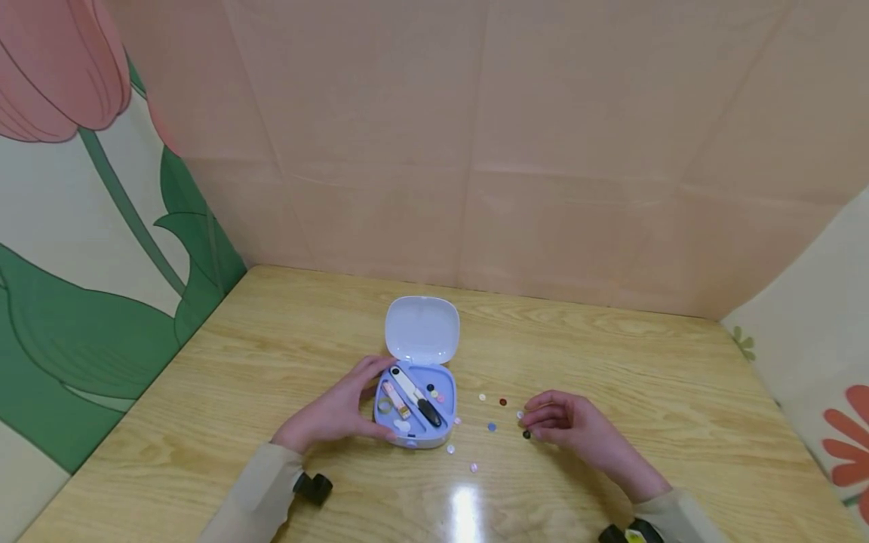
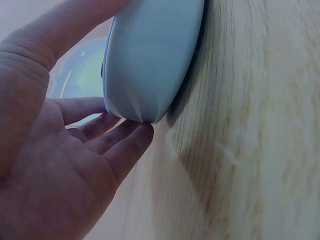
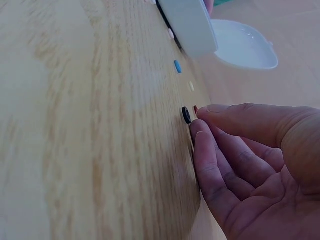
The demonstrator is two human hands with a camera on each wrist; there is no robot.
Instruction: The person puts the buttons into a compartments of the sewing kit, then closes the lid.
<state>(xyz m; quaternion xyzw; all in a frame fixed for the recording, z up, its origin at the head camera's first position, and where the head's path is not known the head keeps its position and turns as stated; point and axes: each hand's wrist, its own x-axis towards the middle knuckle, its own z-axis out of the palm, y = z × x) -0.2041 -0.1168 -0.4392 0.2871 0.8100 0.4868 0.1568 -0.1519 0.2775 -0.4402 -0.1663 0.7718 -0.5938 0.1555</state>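
Head view: open sewing case [image 1: 413, 440] holds scissors [image 1: 419, 398], buttons [image 1: 434, 393], thread [image 1: 394, 399].

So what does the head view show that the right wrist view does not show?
Only the head view shows the left hand holding the box, the tools inside it and the patterned walls. Only the right wrist view shows up close the right hand's fingertips beside the black button, maybe touching it. Both show the right hand, the open lid, scattered buttons including the blue button, and the wooden table.
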